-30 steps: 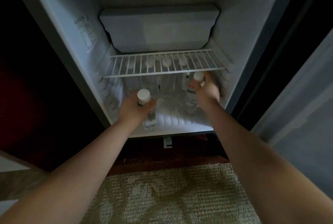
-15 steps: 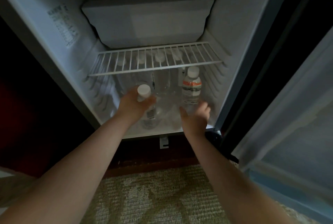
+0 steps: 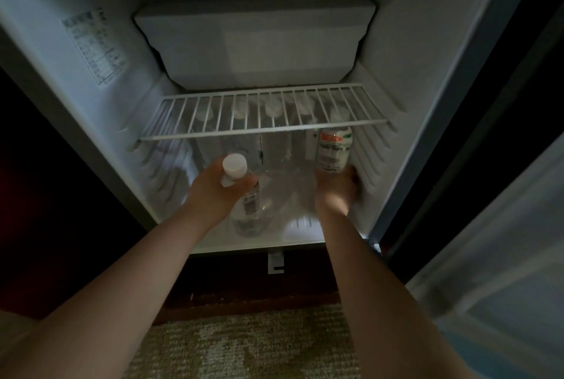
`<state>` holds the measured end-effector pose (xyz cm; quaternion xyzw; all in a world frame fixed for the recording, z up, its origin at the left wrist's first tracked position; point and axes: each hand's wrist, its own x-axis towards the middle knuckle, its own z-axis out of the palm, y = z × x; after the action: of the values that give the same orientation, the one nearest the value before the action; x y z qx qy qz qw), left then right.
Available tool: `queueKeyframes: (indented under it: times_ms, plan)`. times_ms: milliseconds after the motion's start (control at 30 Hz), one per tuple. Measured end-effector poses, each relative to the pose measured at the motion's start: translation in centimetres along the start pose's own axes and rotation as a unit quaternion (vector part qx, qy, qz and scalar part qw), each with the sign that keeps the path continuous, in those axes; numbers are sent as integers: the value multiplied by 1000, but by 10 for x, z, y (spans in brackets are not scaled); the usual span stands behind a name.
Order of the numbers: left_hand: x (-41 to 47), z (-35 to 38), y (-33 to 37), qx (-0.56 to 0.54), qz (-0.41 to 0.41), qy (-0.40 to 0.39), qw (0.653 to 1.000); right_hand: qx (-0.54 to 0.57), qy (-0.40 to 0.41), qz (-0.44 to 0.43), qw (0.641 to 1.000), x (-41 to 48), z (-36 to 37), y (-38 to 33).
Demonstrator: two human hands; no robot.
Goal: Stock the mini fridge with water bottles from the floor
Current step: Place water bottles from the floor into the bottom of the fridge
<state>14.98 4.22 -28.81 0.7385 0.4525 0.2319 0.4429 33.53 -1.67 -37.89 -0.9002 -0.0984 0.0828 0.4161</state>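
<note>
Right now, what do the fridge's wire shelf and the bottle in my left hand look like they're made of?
Wire shelf: probably metal wire with a smooth white coating, judging by thin, straight, evenly white rods. Bottle gripped by the left hand: clear thin plastic, see-through with glints; its cap looks like opaque white plastic.

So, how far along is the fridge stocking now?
Done: back bottles stand under the shelf, and a labelled bottle is in at the right. In hand: the left hand grips a white-capped bottle at the fridge opening, not yet released; the right hand is at the labelled bottle's base, its grip blurred. Left: placing that bottle; no floor bottles show, so the rest I cannot tell.
</note>
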Motion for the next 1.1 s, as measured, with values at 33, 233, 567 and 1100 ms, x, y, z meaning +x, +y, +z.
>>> queueKeyframes:
  times_ms: [33,233,567,1100]
  plan:
    - [1,0,-1,0,0,0,1000,-19,2,-4,1000,4,2,-1]
    - [5,-1,-4,0,27,-11,1000,18,-11,-13,1000,22,10,-10]
    - [7,-1,-5,3,45,-17,999,13,-37,-22,999,26,8,-16]
    - [0,-1,-2,24,41,-5,999,173,-94,-12,980,6,12,9]
